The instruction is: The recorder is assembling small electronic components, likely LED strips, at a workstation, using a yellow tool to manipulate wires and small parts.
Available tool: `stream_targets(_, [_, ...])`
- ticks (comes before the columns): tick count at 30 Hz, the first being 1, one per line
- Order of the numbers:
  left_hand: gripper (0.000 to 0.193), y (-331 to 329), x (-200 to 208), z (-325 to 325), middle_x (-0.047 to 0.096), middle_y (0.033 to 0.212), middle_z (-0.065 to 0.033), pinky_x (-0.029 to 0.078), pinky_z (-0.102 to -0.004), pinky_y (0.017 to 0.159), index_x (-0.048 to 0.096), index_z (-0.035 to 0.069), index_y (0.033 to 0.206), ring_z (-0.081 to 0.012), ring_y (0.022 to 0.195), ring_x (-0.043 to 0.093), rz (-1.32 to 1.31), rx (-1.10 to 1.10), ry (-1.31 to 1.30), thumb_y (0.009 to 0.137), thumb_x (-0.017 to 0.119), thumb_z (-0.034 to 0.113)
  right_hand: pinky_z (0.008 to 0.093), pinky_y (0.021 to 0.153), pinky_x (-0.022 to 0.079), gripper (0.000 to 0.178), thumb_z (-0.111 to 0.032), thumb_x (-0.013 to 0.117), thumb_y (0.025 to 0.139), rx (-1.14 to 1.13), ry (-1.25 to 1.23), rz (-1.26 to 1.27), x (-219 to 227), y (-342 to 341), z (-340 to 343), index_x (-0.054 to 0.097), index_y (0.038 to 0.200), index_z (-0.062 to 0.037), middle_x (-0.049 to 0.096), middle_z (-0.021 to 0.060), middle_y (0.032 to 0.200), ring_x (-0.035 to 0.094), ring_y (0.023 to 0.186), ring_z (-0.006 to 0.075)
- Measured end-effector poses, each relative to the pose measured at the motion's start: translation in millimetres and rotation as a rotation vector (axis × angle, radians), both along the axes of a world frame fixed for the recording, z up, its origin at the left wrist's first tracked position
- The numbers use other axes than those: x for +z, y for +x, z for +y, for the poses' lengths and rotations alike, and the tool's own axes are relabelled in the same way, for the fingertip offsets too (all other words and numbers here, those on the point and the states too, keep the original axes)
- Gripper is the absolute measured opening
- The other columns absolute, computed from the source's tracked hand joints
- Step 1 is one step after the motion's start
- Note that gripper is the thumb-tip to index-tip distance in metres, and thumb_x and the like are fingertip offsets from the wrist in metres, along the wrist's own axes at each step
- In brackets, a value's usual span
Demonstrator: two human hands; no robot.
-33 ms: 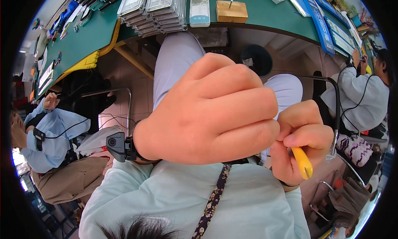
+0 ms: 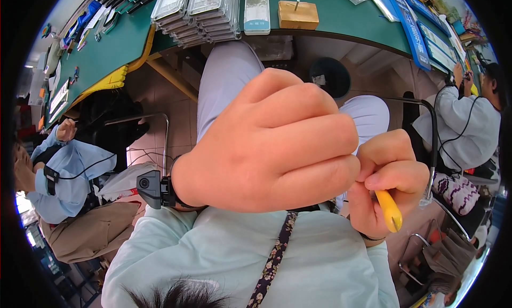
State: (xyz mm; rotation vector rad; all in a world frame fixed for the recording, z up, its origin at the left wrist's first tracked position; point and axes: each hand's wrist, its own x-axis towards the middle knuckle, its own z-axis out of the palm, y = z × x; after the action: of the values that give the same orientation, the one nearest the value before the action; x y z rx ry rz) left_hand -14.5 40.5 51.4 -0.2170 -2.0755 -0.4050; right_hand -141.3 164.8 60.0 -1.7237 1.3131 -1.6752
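My left hand fills the middle of the view, back of the hand up, fingers curled closed; whatever lies inside them is hidden. Just right of it and touching its fingers is my right hand, closed around a tool with a yellow handle. Only the handle's rounded end shows, pointing down and toward me, with a small metal-coloured spot at its tip. The tool's working end is hidden by the hands. A small black camera is strapped to my left wrist.
Ahead, a green table bears stacked clear plastic boxes, a flat clear case and a wooden block with a metal pin. A dark bin stands beneath. People sit at left and right.
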Motion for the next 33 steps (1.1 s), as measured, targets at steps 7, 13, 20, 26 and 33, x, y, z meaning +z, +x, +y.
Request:
stream_targets(7, [0.026, 1, -1, -1, 0.055, 0.072, -0.0017, 0.038, -0.0303, 0.057, 0.061, 0.007, 0.075, -0.0184, 0.067, 0.054, -0.009, 0.027, -0.041, 0.054, 0.061, 0.021, 0.0277, 0.054, 0.037, 0.024, 0.005, 0.071, 0.064, -0.014, -0.013, -0.035, -5, 3, 1, 0.05, 0.066, -0.0061, 0.054, 0.0074, 0.077, 0.049, 0.066, 0.0197])
stream_targets(13, [0.022, 3, 1, 0, 0.054, 0.071, -0.0022, 0.036, -0.0309, 0.056, 0.06, 0.008, 0.075, -0.0195, 0.065, 0.053, -0.043, -0.012, 0.076, 0.055, 0.066, 0.014, 0.0275, 0.055, 0.041, 0.033, 0.009, 0.073, 0.061, -0.063, -0.089, -0.089, -8, 6, 0, 0.05, 0.081, -0.0059, 0.057, 0.0098, 0.079, 0.051, 0.066, 0.0194])
stream_targets(20, [0.022, 8, 5, -1, 0.054, 0.075, -0.005, 0.034, -0.0307, 0.06, 0.056, 0.007, 0.077, -0.0213, 0.065, 0.049, -0.227, -0.068, 0.232, 0.059, 0.069, 0.009, 0.0268, 0.055, 0.042, 0.035, 0.01, 0.071, 0.064, -0.021, -0.09, -0.015, -7, 3, -1, 0.049, 0.087, -0.0059, 0.056, 0.0104, 0.082, 0.053, 0.068, 0.0199])
stream_targets(26, [0.022, 9, 6, -1, 0.053, 0.076, -0.0053, 0.033, -0.0311, 0.06, 0.055, 0.007, 0.077, -0.022, 0.064, 0.049, -0.288, -0.103, 0.274, 0.059, 0.068, 0.007, 0.0273, 0.055, 0.041, 0.029, 0.007, 0.07, 0.066, 0.005, -0.056, -0.011, -7, 2, 0, 0.05, 0.083, -0.0054, 0.056, 0.0098, 0.083, 0.053, 0.068, 0.0203])
stream_targets(33, [0.019, 9, 5, 1, 0.052, 0.074, -0.0055, 0.032, -0.0315, 0.059, 0.053, 0.006, 0.075, -0.0226, 0.063, 0.048, -0.312, -0.175, 0.315, 0.06, 0.065, 0.005, 0.0266, 0.051, 0.043, 0.025, 0.006, 0.071, 0.063, 0.018, -0.087, 0.013, -9, 1, 2, 0.05, 0.072, -0.0039, 0.055, 0.0093, 0.082, 0.054, 0.065, 0.0212])
